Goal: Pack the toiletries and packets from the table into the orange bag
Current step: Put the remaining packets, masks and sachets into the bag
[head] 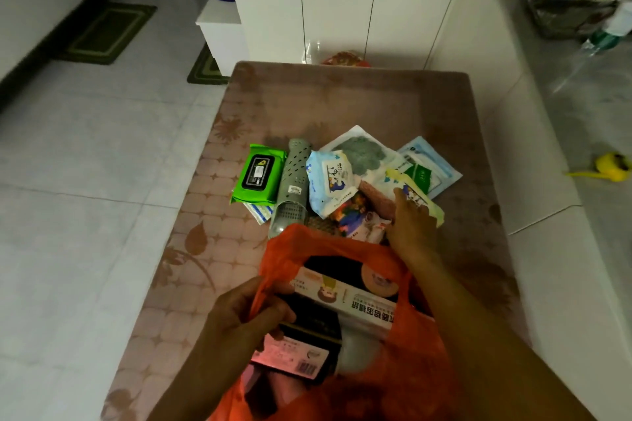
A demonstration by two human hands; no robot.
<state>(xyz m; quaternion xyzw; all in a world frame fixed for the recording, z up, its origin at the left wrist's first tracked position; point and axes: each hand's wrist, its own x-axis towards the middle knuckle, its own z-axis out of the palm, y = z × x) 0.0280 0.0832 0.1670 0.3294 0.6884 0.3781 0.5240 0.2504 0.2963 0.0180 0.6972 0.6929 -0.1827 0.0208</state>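
Left hand (244, 312) grips the orange bag (403, 383) rim, holding it open; right hand (412, 227), fingers straight, touches a yellow packet (415, 193) on the table (342, 102).

White cabinets (342, 3) (dimly lit) above pale tiled floor (85, 146).

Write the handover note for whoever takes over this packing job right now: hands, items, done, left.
Left hand: grips the rim of the orange bag, holding it open at the near edge of the table.
Right hand: reaches over the pile, fingers on the yellow packet; a firm grip cannot be confirmed.
Done: a long white box and a dark box sit in the bag.
Left: green wipes pack, grey perforated tube, blue-white wipes pack, flat sachets and small colourful packets.
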